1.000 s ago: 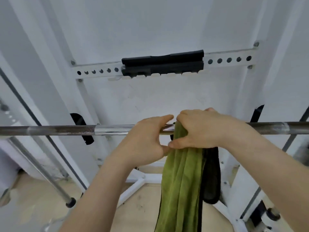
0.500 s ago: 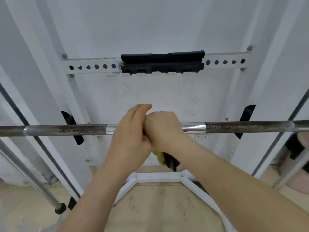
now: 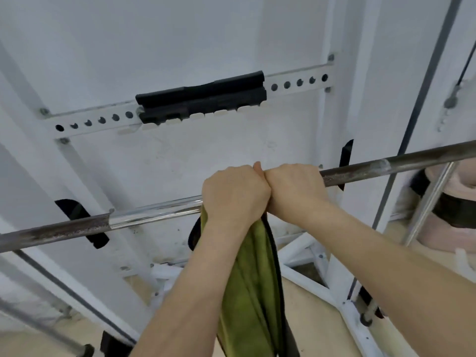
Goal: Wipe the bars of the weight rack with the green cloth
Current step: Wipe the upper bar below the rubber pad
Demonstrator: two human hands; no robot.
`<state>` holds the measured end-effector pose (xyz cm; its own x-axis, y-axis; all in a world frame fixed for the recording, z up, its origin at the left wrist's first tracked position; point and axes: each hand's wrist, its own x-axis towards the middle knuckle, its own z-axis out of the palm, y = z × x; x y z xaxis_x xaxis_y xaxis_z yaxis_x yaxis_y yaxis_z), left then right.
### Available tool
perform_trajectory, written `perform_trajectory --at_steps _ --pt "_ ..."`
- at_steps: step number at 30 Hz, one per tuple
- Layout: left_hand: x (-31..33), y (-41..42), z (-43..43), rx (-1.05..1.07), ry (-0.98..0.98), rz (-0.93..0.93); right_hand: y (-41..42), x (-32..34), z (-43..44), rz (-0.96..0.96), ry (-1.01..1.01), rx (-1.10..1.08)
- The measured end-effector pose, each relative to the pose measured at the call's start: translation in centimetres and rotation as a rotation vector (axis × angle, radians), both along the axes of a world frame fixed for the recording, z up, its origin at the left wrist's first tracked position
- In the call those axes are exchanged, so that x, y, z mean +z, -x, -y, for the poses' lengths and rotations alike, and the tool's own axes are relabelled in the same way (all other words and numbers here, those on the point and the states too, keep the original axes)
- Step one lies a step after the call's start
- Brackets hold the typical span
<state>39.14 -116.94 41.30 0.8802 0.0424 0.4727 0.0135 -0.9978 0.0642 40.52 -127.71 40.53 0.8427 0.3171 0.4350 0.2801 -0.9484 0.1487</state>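
Note:
A long steel bar (image 3: pixel 386 167) crosses the view, tilted up to the right, rusty at both ends and shiny left of my hands. My left hand (image 3: pixel 233 194) and my right hand (image 3: pixel 296 186) sit side by side on the bar, fists closed and touching. Both grip the green cloth (image 3: pixel 253 284), which is wrapped over the bar under them and hangs down between my forearms. The cloth has a black edge. The part of the bar under my hands is hidden.
The white rack frame (image 3: pixel 342 104) stands behind, with a holed crossbar (image 3: pixel 103 121) carrying a black pad (image 3: pixel 203 95). Black bar hooks (image 3: pixel 77 217) hold the bar. Slanted guide rods (image 3: pixel 425 204) and pink weight plates (image 3: pixel 443 210) are at right. White base struts (image 3: pixel 304 256) lie on the floor.
The view has tilted, so the bar now slopes up to the right. My hands moved right along the bar, and the cloth hangs down in full view again.

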Motion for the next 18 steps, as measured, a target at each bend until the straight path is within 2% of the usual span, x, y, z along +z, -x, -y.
perform_trajectory --at_steps 3,5,6,10,12,18 --pt "-1.1 0.2 0.6 -0.02 0.031 0.15 -0.3 -0.2 0.4 0.002 0.004 0.052" --pt "-1.7 0.9 -1.2 -0.103 -0.066 0.205 -0.4 0.0 0.5 -0.01 0.042 0.096" --pt "-1.7 1.2 -2.8 -0.091 -0.1 0.169 -0.4 0.1 0.7 -0.012 0.051 0.113" --pt "-0.7 2.5 -11.8 0.237 0.067 0.085 -0.5 0.2 0.8 -0.041 0.074 0.104" --pt "-0.3 3.2 -13.9 0.318 0.095 0.079 -0.4 0.2 0.6 -0.059 0.073 0.097" --pt "-1.6 0.9 -4.1 0.118 -0.145 0.17 -0.2 0.2 0.4 -0.042 0.039 0.107"
